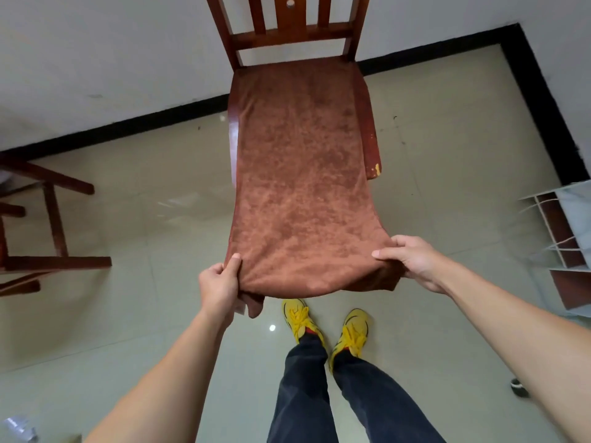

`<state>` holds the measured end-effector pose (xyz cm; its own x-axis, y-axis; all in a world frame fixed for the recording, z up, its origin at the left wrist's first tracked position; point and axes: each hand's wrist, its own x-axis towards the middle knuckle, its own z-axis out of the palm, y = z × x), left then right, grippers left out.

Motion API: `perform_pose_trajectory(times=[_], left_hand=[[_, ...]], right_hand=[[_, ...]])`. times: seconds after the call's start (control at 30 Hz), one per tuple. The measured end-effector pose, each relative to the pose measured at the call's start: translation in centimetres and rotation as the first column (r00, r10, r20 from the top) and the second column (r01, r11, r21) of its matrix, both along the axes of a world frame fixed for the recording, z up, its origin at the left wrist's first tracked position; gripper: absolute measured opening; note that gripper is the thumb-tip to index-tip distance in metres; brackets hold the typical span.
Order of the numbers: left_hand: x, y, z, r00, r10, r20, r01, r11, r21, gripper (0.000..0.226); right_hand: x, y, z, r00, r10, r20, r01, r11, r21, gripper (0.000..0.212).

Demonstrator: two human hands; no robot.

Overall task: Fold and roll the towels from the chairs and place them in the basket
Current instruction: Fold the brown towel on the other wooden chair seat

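Nearest: both forearms reach in from the bottom edge; elbows cut off. Legs in dark trousers, yellow shoes (323, 324) on the tiled floor (134, 314), just below the towel's near hem.

Left hand (220, 282): grips the near left corner of the towel (300, 187), thumb on top, fingers curled under and hidden by the cloth. A bunched tail of towel hangs below this hand.

Right hand (412, 260): pinches the near right corner, thumb on top, fingers under; fingertips partly hidden.

Towel: brown, spread lengthwise over the seat of the chair (367, 123). Its near end is held out past the seat front, above the floor. The seat is almost wholly covered; only side strips show. Chair legs not seen. The backrest's top is cut off.

Left edge: second chair (54, 219), only legs and rails in frame.

Right edge: white wire frame (563, 238), cut off; cannot tell what it is.

Far: white wall, black skirting (537, 91).
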<state>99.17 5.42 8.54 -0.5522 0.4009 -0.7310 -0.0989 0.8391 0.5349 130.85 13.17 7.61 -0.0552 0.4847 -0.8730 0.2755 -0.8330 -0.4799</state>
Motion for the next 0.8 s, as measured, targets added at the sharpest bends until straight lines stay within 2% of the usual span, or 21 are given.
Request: perform_pose_trajectory(times=[0.17,0.27,0.33,0.43,0.57,0.63,0.8], left_hand=[[0.4,-1.2,0.2,0.991,0.13,0.002,-0.13,0.991,0.007,0.031],[0.5,-1.4,0.7,0.996,0.07,0.06,-0.066,0.996,-0.06,0.025],[0.4,-1.3,0.9,0.99,0.02,0.142,-0.008,0.996,-0.086,0.024],[-0.1,-1.4,1.0,0.979,-0.071,0.19,0.1,0.984,-0.15,0.025],[-0.3,-2.3,0.3,0.97,-0.176,0.167,0.218,0.934,-0.282,0.023],[-0.2,-2.8,-0.1,0.97,-0.183,0.159,0.227,0.917,-0.33,0.023],[0.3,-3.6,-0.6,0.969,-0.175,0.177,0.232,0.89,-0.393,0.019]], right_hand=[[0.8,-0.4,0.5,0.998,0.004,0.061,-0.002,0.999,-0.037,0.012],[1.2,-0.6,0.2,0.988,0.005,0.155,-0.011,0.999,0.035,0.021],[1.3,-0.5,0.3,0.988,-0.001,0.154,-0.006,0.999,0.047,0.022],[1.6,-0.1,1.1,0.995,0.071,0.073,-0.064,0.993,-0.094,0.025],[2.3,-0.7,1.6,0.978,0.208,-0.002,-0.198,0.933,-0.299,0.027],[2.6,-1.1,1.5,0.976,0.218,0.012,-0.2,0.913,-0.354,0.016],[3.6,-1.9,1.1,0.948,0.31,0.069,-0.257,0.877,-0.405,0.022]])
